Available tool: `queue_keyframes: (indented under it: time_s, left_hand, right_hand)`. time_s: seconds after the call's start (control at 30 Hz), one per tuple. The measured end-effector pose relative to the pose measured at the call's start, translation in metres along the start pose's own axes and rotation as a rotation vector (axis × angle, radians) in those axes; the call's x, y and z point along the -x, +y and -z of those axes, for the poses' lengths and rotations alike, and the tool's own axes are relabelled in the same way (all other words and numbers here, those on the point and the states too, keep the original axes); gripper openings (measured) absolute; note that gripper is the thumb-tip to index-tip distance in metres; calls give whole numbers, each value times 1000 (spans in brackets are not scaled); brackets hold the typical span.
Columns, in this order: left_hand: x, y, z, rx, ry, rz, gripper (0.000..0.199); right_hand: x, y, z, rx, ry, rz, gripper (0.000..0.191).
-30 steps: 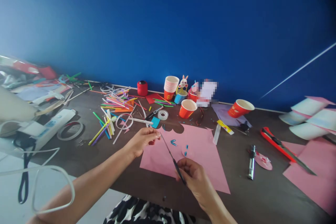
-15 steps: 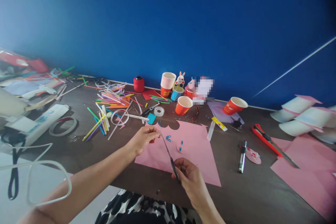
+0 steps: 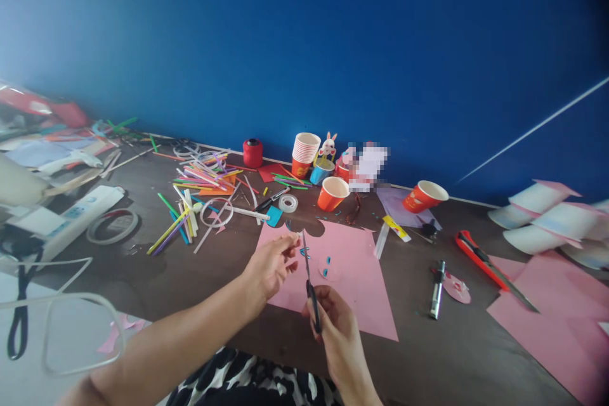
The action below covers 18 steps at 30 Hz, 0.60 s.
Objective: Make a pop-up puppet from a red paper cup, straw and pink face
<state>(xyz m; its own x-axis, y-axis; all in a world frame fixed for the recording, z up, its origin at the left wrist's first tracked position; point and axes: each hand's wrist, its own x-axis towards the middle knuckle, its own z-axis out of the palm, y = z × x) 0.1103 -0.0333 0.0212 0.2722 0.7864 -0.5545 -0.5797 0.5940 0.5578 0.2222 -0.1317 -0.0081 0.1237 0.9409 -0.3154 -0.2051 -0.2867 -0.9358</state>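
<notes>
My right hand is wrapped round the black handles of a pair of scissors, whose thin blades point away from me over the pink paper. My left hand is closed in a pinch beside the blade tips; what sits between its fingertips is too small to make out. Just past the blades lie small blue paper strips, partly hidden. To their right a pink disc with two blue oval pieces rests on the sheet. The far edge of the pink sheet has curved cut-outs.
Beyond the sheet stand an orange paper cup, a cup stack and a rabbit figure. Coloured sticks and tape rolls lie left. Rightward are a marker, a red utility knife and white cups.
My left hand has moved right and a little toward me, now partly covering the blue strips. The scissors have swung more upright, with their tips further right.
</notes>
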Motion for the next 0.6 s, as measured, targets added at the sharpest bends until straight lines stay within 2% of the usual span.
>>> queue_keyframes:
  time_s: [0.27, 0.6]
  left_hand:
    - [5, -10, -9, 162, -7, -15, 17]
    - [8, -13, -11, 128, 38, -53, 21]
  right_hand:
    - [1, -6, -14, 33, 77, 46, 31]
    - [-5, 0, -11, 153, 62, 109, 27]
